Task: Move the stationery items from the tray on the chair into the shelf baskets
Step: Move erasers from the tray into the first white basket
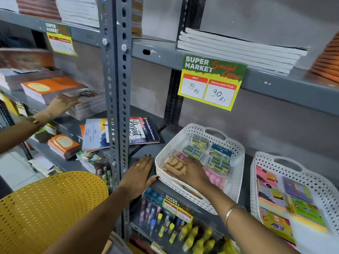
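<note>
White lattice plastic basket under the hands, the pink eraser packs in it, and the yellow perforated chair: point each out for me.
White lattice plastic basket (166, 153): head view, left wall.
Pink eraser packs (215, 177): head view, top pack's middle.
Yellow perforated chair (45, 208): head view, middle of its surface.

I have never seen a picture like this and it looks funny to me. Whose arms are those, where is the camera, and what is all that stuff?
The camera sits on a person's head, looking down, so you see their own arms. Their left hand lies flat on the grey metal shelf, beside the white plastic lattice basket. Their right hand reaches inside that basket, over small packets of erasers; I cannot tell if its fingers grip one. A second white basket on the right holds colourful sticky notes. The arm at far left, touching a pile of notebooks, belongs to someone else. The yellow perforated plastic chair stands below.
</note>
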### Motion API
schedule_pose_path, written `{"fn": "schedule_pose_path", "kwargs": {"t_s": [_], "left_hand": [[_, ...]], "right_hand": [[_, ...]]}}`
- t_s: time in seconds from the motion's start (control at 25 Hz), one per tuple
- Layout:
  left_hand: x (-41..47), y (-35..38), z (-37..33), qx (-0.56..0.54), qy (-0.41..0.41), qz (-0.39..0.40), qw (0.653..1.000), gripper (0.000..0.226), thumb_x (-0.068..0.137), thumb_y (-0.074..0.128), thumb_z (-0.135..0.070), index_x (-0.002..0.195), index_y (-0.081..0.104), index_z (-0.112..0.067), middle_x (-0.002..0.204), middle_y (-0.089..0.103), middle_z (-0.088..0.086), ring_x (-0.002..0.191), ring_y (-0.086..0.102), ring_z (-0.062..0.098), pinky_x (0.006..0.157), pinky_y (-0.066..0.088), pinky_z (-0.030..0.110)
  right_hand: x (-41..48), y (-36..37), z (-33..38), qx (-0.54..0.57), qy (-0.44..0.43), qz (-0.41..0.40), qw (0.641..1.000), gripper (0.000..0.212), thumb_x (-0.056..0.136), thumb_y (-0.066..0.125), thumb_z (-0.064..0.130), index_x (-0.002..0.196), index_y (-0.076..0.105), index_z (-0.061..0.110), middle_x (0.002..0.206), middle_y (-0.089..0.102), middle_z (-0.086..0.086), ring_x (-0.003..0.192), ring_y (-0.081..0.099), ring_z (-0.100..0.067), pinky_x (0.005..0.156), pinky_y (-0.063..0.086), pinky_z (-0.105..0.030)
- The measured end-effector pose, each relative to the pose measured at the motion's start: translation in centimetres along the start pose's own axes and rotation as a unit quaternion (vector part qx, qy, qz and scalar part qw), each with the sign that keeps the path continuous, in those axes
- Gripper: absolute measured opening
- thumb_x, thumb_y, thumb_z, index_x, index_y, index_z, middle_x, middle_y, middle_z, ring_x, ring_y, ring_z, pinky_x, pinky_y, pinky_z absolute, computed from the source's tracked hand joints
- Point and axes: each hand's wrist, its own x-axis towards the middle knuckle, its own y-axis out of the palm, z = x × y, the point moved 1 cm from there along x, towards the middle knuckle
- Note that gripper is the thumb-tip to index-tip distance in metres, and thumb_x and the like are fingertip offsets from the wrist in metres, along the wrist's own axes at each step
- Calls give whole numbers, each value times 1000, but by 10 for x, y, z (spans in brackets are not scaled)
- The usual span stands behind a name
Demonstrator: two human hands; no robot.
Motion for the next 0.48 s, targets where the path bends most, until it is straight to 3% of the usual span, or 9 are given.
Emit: {"fn": "schedule_pose_path", "kwargs": {"t_s": [0.2, 0.48], "left_hand": [[0, 18, 8, 50, -11, 32, 998, 116, 62, -30, -75, 146, 13, -7, 154, 15, 11, 140, 13, 22, 113, 10, 37], [1, 23, 10, 55, -10, 24, 998, 115, 60, -30, -76, 146, 5, -9, 155, 10, 8, 140, 7, 18, 112, 2, 33]], "right_hand": [[6, 4, -2, -17, -38, 18, 999, 67, 77, 70, 22, 135, 38, 12, 143, 40, -11, 132, 34, -27, 106, 35, -37], [6, 3, -5, -28, -60, 26, 997, 67, 77, 71, 25, 135, 39, 12, 139, 42, -14, 129, 36, -29, 105, 36, -36]]}}
